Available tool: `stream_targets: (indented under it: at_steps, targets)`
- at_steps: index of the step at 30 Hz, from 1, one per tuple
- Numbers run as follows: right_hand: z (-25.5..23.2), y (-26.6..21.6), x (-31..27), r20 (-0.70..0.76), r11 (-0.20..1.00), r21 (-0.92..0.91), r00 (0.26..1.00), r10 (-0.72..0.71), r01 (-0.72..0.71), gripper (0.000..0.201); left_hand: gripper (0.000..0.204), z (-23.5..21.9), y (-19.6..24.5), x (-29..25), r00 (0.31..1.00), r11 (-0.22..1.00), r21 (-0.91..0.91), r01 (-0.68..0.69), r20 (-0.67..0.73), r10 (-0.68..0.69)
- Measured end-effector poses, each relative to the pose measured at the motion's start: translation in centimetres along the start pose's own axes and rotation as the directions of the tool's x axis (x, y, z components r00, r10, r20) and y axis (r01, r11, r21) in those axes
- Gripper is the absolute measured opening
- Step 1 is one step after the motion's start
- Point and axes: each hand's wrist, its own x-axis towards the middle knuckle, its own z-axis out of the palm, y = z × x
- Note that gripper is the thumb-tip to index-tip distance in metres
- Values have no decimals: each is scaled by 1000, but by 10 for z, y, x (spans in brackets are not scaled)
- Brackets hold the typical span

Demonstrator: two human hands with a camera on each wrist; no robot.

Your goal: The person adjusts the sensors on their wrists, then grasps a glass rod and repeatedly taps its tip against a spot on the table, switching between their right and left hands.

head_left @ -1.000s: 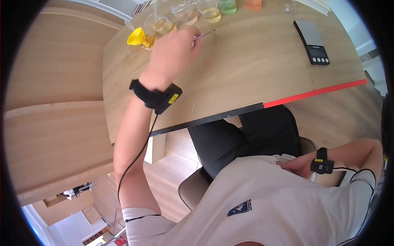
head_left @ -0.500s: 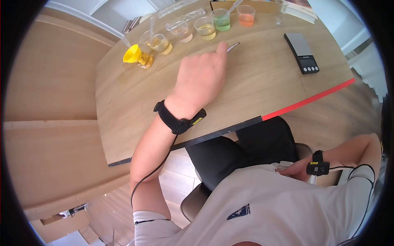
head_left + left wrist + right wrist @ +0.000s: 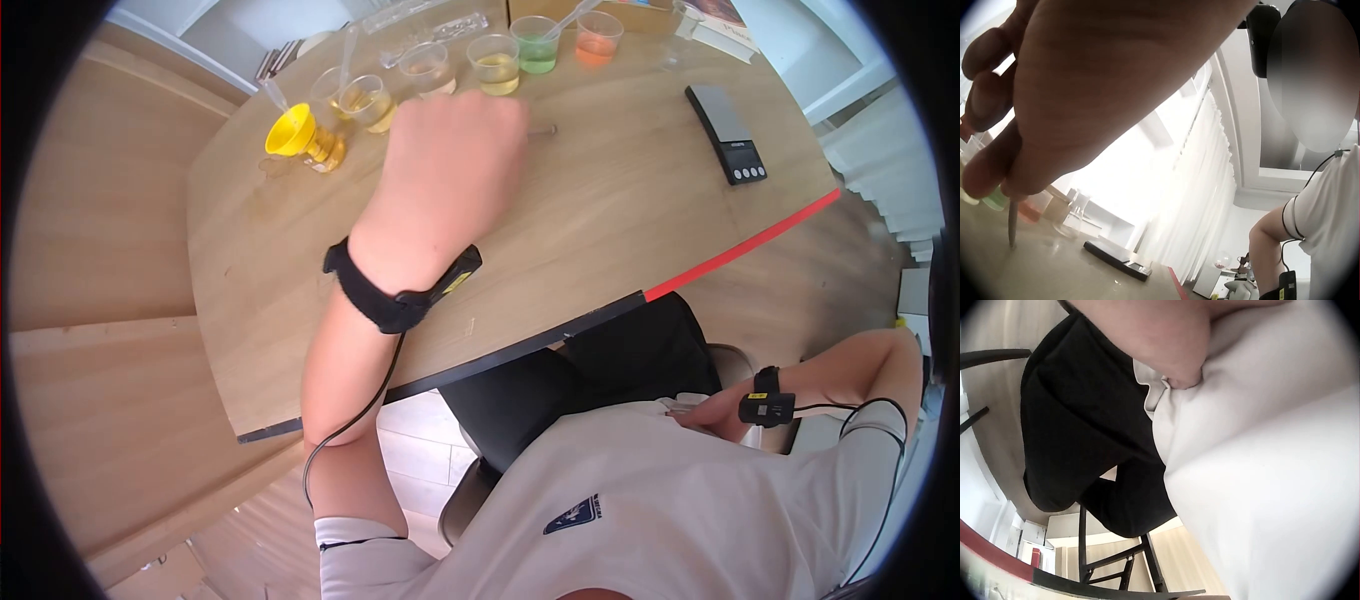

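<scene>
My left hand pinches a thin stick standing on the table. My right hand rests flat on my shirt.

Matt light wood table, clear plastic cups, glossy yellow plastic funnel, thin metal rod

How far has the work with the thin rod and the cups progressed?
Done: a row of cups stands filled with coloured liquids, and a yellow funnel sits on a small bottle. In hand: the left hand holds the thin rod, tip near the table. The scale lies untouched; the right hand rests on the shirt.
</scene>
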Motion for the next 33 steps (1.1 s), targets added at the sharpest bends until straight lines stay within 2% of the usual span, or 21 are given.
stream_targets:
  at_steps: [2,4,8,11,12,14,15,18,22,24,27,29,33]
  targets:
    - [4,-2,-1,31,1000,-12,999,26,-26,44,12,-10,-11,-3,1000,1000,10,-17,-9,17]
    - [6,-5,0,41,997,-28,997,68,-67,44,13,-25,-23,-8,997,978,-203,-37,-70,23]
    - [2,-5,6,48,995,-7,994,96,-96,44,16,-45,-48,-23,999,976,-216,12,-48,-23]
    - [0,-6,9,47,996,30,996,81,-82,41,12,-57,-69,-29,999,911,-409,52,27,-44]
    - [1,-5,8,47,996,28,995,83,-84,41,12,-63,-74,-30,998,911,-408,55,29,-47]
    - [4,-7,5,29,995,25,995,93,-94,40,9,-76,-80,-32,974,833,-517,197,199,-107]
    - [3,-7,6,26,995,18,995,94,-94,40,10,-81,-81,-34,964,805,-543,239,230,-131]
    - [-1,-5,10,-17,997,18,997,70,-70,37,10,-84,-91,-38,948,838,-456,300,241,-208]
    - [0,-5,9,-18,996,64,998,63,-61,34,10,-83,-101,-43,936,828,-448,338,248,-248]
    - [2,-7,7,-20,996,60,997,70,-69,33,9,-85,-104,-43,888,820,-365,442,305,-343]
    - [4,-10,8,-68,994,83,994,81,-76,34,8,-88,-108,-54,875,807,-357,470,310,-373]
    - [7,-8,2,-25,997,46,997,71,-69,34,8,-88,-111,-57,870,802,-358,478,314,-379]
    - [7,-7,0,-42,997,59,998,56,-53,34,9,-88,-115,-57,865,792,-369,487,327,-380]
